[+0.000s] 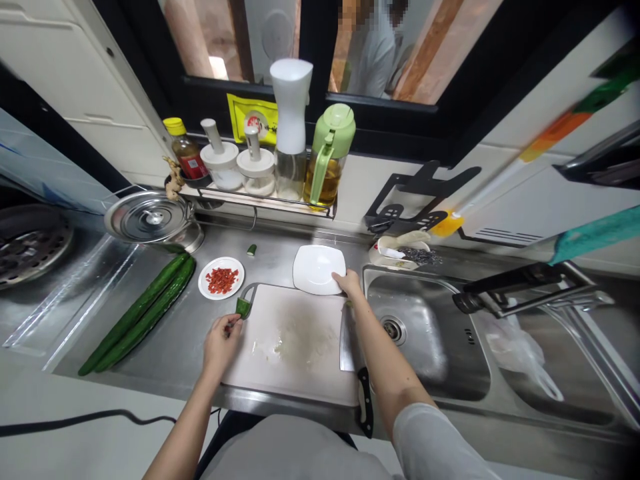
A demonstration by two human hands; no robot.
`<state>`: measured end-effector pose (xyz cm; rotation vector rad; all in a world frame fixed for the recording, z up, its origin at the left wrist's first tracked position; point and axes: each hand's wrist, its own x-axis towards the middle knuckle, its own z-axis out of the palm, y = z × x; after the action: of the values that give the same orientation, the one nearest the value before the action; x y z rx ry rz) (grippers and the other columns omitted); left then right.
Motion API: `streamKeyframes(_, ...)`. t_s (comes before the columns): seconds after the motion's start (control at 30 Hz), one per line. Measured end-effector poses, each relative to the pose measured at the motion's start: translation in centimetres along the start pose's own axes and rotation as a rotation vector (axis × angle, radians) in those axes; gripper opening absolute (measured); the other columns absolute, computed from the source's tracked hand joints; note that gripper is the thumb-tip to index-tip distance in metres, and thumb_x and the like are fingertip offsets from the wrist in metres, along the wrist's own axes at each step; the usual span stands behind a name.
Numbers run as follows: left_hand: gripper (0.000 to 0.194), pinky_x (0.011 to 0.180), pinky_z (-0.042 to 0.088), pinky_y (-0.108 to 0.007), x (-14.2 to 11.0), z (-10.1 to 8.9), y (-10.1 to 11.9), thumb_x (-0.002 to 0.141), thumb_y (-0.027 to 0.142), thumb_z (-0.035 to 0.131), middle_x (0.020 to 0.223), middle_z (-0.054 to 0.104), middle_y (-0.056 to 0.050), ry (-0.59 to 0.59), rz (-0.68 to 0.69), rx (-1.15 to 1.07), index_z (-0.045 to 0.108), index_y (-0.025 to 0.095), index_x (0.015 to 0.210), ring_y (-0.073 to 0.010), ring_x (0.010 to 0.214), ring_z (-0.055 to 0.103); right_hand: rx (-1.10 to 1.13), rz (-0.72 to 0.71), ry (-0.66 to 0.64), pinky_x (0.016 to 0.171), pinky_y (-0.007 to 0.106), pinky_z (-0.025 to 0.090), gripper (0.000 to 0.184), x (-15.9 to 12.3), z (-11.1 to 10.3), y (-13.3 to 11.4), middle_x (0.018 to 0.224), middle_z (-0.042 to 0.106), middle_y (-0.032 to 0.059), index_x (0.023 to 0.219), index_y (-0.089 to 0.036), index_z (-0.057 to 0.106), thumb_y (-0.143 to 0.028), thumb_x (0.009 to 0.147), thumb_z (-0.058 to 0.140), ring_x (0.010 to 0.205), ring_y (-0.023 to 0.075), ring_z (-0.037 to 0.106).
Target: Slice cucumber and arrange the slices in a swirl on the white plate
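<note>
My left hand (223,340) is at the left edge of the white cutting board (280,380). Its fingertips pinch a short green cucumber piece (243,307) near the board's handle. My right hand (349,283) grips the right rim of a squarish white plate (315,267) behind the board, with nothing on it. Wet marks show on the board. A kitchen knife (365,403) lies along the board's right side, its blade partly hidden by my forearm. Another small cucumber piece (251,250) rests on the steel counter, and two long cucumbers (145,313) lie at the left.
A small plate (201,283) bears chopped red pieces (223,280). Behind it stands a lidded steel pot (185,237). Seasoning jars and an oil bottle (327,173) line a rack (265,201) under the window. The sink (445,360) and faucet (500,287) are at the right.
</note>
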<state>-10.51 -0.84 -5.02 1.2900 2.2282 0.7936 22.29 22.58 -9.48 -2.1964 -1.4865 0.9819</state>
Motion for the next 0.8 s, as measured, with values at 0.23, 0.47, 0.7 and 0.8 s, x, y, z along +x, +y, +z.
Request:
streamKeyframes(0.23,0.034,0.072,0.048,-0.031,0.0,-0.1,-0.2,0.081,0.044,0.050,0.093,0.067,-0.006,-0.006,0.008,0.016,0.067,0.020,0.098,-0.0177,0.073,0.061,-0.184,0.094,-0.150,0.053,0.027,0.050,0.042,-0.1,-1.4,-1.8,0.079,0.071,0.0155,0.096,-0.006,0.068,-0.041,0.074,0.068,0.060,0.0217,0.067)
streamKeyframes(0.47,0.032,0.073,0.048,-0.032,0.4,0.2,-0.4,0.081,0.043,0.050,0.092,0.066,-0.006,0.012,0.012,0.037,0.067,0.021,0.096,-0.0174,0.073,0.061,-0.310,0.137,-0.251,0.048,0.027,0.048,0.044,-0.7,-2.4,-3.2,0.062,0.067,0.0114,0.094,-0.005,0.068,-0.046,0.078,0.065,0.048,0.0197,0.063)
streamKeyframes(0.7,0.032,0.075,0.047,-0.033,0.6,0.6,-0.4,0.082,0.042,0.049,0.093,0.066,-0.006,0.007,0.014,0.037,0.067,0.021,0.098,-0.0179,0.074,0.060,-0.490,0.097,-0.280,0.055,0.024,0.047,0.046,-0.9,-2.8,-3.6,0.059,0.065,0.0099,0.085,-0.009,0.069,-0.054,0.079,0.061,0.054,0.0177,0.064)
streamKeyframes(0.8,0.032,0.076,0.047,-0.033,0.5,0.6,-0.2,0.082,0.041,0.049,0.092,0.066,-0.007,-0.007,0.016,0.032,0.067,0.020,0.098,-0.0180,0.074,0.060,-0.498,0.096,-0.247,0.059,0.026,0.046,0.047,-1.4,-3.0,-3.9,0.066,0.067,0.0120,0.087,-0.009,0.069,-0.055,0.078,0.062,0.061,0.0194,0.065)
